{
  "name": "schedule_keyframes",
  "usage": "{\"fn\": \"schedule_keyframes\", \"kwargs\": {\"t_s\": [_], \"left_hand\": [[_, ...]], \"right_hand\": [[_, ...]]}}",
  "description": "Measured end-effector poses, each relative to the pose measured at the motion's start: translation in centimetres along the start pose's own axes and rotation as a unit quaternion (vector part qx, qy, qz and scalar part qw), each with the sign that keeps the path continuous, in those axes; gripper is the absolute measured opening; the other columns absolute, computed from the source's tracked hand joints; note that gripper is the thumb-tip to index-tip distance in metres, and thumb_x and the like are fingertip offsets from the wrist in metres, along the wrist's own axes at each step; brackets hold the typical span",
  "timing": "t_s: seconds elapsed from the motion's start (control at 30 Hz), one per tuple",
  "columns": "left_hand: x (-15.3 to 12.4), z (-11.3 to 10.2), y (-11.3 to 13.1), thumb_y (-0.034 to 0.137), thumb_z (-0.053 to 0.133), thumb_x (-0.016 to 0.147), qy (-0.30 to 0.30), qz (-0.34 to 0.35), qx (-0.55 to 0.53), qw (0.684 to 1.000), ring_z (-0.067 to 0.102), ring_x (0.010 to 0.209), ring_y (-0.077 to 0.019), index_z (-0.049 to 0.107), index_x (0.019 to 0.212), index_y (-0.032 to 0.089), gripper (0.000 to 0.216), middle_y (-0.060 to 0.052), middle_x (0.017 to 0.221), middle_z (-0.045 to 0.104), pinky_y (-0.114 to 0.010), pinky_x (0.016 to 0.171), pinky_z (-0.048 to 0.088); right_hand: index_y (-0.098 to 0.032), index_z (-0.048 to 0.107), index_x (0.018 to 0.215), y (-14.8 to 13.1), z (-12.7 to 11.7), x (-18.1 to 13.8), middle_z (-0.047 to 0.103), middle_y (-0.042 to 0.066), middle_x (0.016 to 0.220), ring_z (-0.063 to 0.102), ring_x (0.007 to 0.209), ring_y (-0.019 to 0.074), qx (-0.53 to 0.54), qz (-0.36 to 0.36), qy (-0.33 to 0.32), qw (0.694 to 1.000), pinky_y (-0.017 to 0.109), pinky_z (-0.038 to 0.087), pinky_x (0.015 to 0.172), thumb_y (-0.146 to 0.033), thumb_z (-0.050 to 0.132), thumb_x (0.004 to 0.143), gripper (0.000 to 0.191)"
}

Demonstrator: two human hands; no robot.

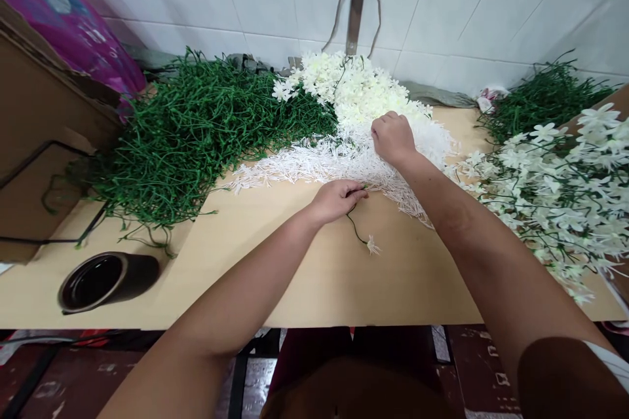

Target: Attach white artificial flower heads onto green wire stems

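My left hand (337, 199) rests on the wooden table (314, 288), fingers closed on a thin green stem (354, 226) that trails toward me and ends in one small white flower (373, 246). My right hand (392, 137) is curled, fingers down in a heap of small white plastic pieces (339, 163); what it holds is hidden. Behind that heap lies a pile of cream flower heads (354, 88). A big mound of green stems (196, 124) lies left of my hands.
Finished stems with white flowers (560, 196) are heaped at the right, more green stems (540, 98) behind them. A dark cup (105, 280) lies on its side at the front left. A cardboard box (39, 144) stands at the left; tiled wall behind.
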State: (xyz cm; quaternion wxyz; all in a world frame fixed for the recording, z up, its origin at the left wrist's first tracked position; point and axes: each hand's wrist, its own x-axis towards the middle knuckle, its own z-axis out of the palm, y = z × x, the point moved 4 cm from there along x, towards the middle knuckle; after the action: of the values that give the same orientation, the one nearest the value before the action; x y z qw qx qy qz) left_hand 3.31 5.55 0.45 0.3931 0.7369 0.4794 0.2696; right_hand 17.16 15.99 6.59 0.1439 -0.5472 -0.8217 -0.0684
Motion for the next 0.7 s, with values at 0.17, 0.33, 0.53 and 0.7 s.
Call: {"fn": "schedule_keyframes", "kwargs": {"t_s": [0.17,0.33,0.53,0.7], "left_hand": [[0.1,-0.1,-0.1,0.029,0.057,0.084,0.011,-0.008,-0.048,0.999,0.060,0.074,-0.0156,0.074,0.079,0.018,0.021,-0.002,0.076,0.069,-0.027,0.070,0.043],[0.4,-0.2,-0.7,0.023,0.057,0.082,0.034,-0.030,-0.243,0.969,0.051,0.061,-0.0103,0.064,0.076,0.017,0.011,0.001,0.064,0.059,-0.024,0.063,0.040],[-0.3,-0.7,0.0,0.038,0.069,0.076,0.044,-0.060,-0.363,0.929,0.028,0.043,-0.0065,0.062,0.082,0.017,0.023,0.009,0.046,0.035,-0.023,0.047,0.020],[-0.5,-1.0,0.6,0.063,0.074,0.068,0.038,-0.030,-0.375,0.926,0.021,0.043,-0.0056,0.065,0.077,0.014,0.051,0.009,0.045,0.028,-0.024,0.046,0.014]], "right_hand": [[-0.018,0.059,0.087,0.5,-1.5,-1.5,0.065,0.014,0.099,0.054,0.107,0.0300,0.104,0.055,0.104,0.988,0.046,0.044,0.098,-0.012,0.049,0.088,0.012],[-0.022,0.054,0.082,-1.3,-2.9,-5.9,0.065,0.009,0.090,0.058,0.094,0.0236,0.236,0.035,0.195,0.951,0.040,0.049,0.088,-0.019,0.051,0.088,0.008],[-0.022,0.054,0.081,-3.0,-1.5,-9.6,0.064,0.004,0.085,0.059,0.079,0.0172,0.381,0.028,0.148,0.912,0.032,0.051,0.072,-0.025,0.055,0.085,0.006],[-0.021,0.054,0.083,-3.6,-1.6,-10.4,0.063,0.004,0.081,0.057,0.077,0.0172,0.321,-0.100,0.250,0.908,0.034,0.050,0.071,-0.020,0.054,0.090,0.007]]}}
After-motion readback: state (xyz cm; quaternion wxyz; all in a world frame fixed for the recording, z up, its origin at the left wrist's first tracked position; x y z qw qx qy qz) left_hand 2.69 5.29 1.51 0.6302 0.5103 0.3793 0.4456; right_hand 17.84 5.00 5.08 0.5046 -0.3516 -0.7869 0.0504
